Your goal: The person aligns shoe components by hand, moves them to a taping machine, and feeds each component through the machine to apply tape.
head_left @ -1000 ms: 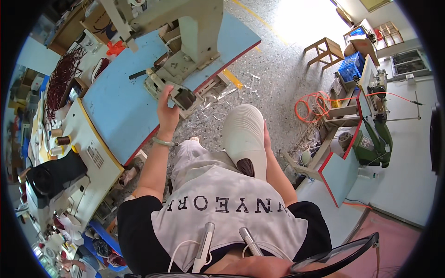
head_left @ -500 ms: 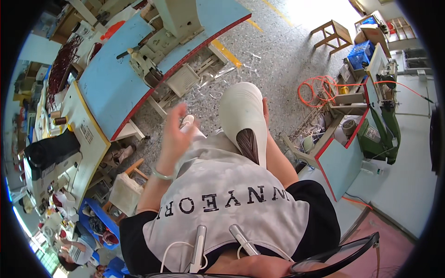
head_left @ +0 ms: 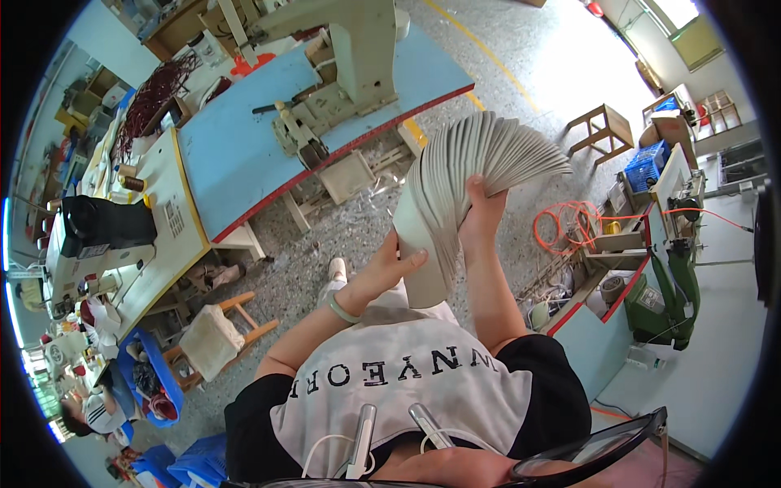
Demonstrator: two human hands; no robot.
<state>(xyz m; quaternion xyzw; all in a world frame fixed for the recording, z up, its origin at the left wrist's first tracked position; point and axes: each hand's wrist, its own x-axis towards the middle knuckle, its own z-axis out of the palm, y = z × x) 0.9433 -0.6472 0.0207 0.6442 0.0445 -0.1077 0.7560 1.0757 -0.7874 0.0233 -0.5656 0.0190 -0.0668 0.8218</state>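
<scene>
Held in front of my body is a thick stack of thin off-white pieces [head_left: 439, 195]. Their edges fan out in a curve toward the upper right. My left hand [head_left: 386, 270], with a pale bangle at the wrist, grips the stack's lower left side; its thumb lies across the front and the other fingers are partly hidden behind. On the right side, my right hand [head_left: 486, 213] is closed around the fanned edges, thumb in front. What the pieces are made of cannot be told.
A sewing machine [head_left: 362, 61] stands on a blue table [head_left: 236, 154] with a red edge at the upper left. Nearer are a padded stool [head_left: 213, 342] and a blue bin [head_left: 138, 346]. At right are an orange hose [head_left: 561, 232], a green machine [head_left: 671, 276] and a wooden stool [head_left: 602, 130].
The stack has spread from a compact curved bundle into a fan. My left hand, free beside it before, now grips it. My right hand has moved up, its thumb now in front.
</scene>
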